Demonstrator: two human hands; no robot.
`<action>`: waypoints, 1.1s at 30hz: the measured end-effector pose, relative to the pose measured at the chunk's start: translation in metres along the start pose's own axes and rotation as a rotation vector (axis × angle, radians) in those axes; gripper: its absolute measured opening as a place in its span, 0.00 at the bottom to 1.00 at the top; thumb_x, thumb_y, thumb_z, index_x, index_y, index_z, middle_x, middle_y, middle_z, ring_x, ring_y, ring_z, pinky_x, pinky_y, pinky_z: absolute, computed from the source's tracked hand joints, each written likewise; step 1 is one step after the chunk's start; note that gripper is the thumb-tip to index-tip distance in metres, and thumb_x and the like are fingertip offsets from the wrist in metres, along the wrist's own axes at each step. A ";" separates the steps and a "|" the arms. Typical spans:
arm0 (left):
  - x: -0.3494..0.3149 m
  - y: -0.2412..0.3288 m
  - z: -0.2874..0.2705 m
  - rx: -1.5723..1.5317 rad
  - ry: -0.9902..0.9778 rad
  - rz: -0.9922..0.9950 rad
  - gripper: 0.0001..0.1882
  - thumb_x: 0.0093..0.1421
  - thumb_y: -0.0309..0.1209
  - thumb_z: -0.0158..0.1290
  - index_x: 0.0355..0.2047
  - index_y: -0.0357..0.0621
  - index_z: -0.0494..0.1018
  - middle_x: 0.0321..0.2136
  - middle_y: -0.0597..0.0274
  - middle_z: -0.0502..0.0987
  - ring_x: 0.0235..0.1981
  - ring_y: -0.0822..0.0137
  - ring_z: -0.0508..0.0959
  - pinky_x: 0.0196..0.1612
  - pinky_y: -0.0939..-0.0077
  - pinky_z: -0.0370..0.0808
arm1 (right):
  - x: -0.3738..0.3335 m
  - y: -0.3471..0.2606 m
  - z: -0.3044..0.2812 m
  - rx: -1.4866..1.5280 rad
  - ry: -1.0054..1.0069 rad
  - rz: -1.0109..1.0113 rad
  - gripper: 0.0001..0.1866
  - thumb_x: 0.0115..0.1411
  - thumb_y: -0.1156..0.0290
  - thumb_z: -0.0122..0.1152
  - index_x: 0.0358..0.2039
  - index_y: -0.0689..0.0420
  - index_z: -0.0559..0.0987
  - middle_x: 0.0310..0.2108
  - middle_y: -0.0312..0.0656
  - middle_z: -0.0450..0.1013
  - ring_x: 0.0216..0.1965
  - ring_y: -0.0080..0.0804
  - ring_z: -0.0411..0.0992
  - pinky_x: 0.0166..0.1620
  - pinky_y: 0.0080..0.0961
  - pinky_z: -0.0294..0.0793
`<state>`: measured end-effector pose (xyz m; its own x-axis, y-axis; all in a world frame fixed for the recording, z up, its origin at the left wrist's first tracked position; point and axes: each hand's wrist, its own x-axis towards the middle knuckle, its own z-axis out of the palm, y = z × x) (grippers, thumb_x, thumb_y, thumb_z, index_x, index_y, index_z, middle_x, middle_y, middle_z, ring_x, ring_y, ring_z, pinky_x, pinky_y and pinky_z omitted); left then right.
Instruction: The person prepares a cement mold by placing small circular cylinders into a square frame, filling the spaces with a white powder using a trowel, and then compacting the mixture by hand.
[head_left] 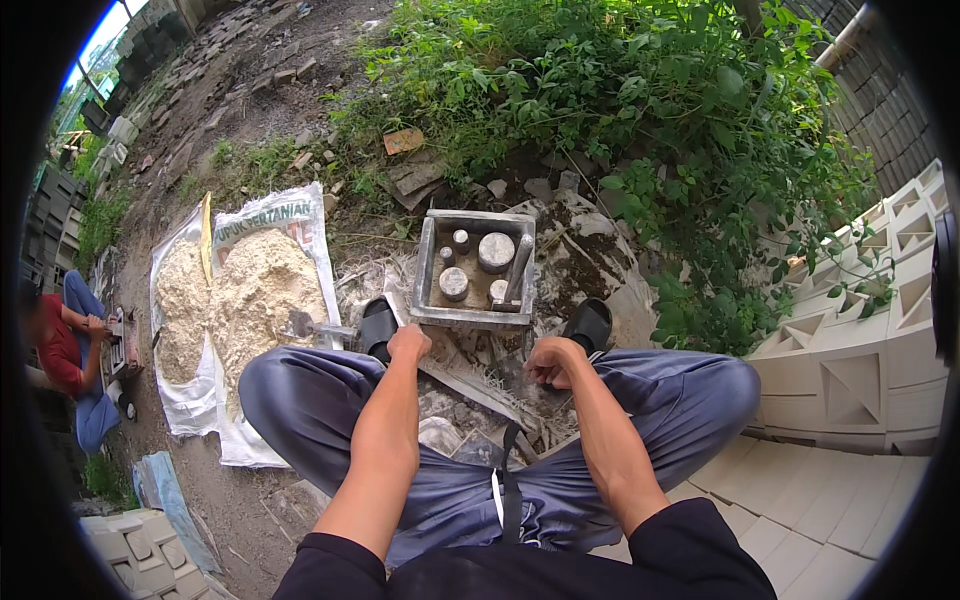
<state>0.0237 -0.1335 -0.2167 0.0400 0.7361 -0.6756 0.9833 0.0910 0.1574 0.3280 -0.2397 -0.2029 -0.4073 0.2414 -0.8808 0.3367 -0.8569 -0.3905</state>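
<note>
My left hand (408, 343) is closed beside a black sandal (378, 327) on my left foot; what its fingers hold, if anything, is hidden. Between my knees, my right hand (552, 361) has its fingers curled in, just short of the other sandal (588, 325); I cannot make out anything in it. Ahead of both hands stands a square grey box mould (470, 318). Several round plugs of different sizes, such as a large cylinder (496, 252), stand inside it. A dark bar-like tool (519, 265) leans at its right side.
To the left, pale powdery material (265, 275) is heaped on white sacks (250, 448), with a trowel (300, 324) at its edge. Another person (70, 335) sits at far left. Pale patterned blocks (850, 385) are stacked on the right. Green plants (690, 150) grow beyond the mould.
</note>
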 end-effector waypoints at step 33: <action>-0.004 0.119 0.168 0.216 0.320 0.734 0.35 0.60 0.41 0.46 0.60 0.29 0.53 0.61 0.40 0.55 0.64 0.44 0.49 0.66 0.51 0.42 | 0.081 0.052 -0.057 -1.390 1.461 -0.148 0.49 0.49 0.54 0.54 0.67 0.60 0.44 0.69 0.43 0.36 0.70 0.39 0.34 0.67 0.46 0.32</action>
<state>0.1699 -0.2382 -0.3160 0.6649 0.7161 -0.2124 0.7402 -0.5939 0.3151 0.3607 -0.2384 -0.3100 0.1291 0.9896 -0.0642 0.9591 -0.1081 0.2618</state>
